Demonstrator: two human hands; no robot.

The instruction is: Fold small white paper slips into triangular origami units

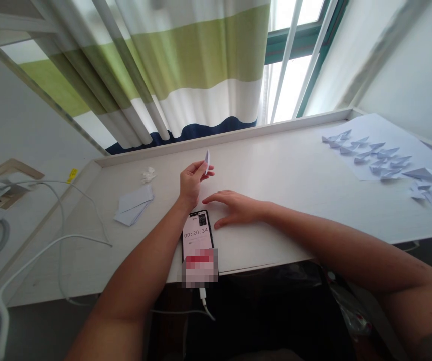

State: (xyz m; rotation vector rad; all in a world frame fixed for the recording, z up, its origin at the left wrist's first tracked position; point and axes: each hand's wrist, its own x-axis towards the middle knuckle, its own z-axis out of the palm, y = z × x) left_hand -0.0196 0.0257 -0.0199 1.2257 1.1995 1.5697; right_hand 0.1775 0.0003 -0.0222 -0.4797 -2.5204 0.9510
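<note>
My left hand (193,179) pinches a small folded piece of white paper (207,161), held up on edge above the white desk (276,170). Just to the right and nearer to me, my right hand (238,205) has its thumb and fingers apart, with nothing between them. Beside both wrists lies a phone (196,235) showing a running time of 00:20:34; its lower part is blurred out. At the far right, several folded paper boats (374,153) stand in rows on a large white sheet (366,125).
A stack of white paper slips (135,203) lies left of my hands, with a crumpled white tissue (148,174) behind it. White cables (50,250) run across the left side. A raised ledge (219,138) edges the desk's back, before a striped curtain (208,55).
</note>
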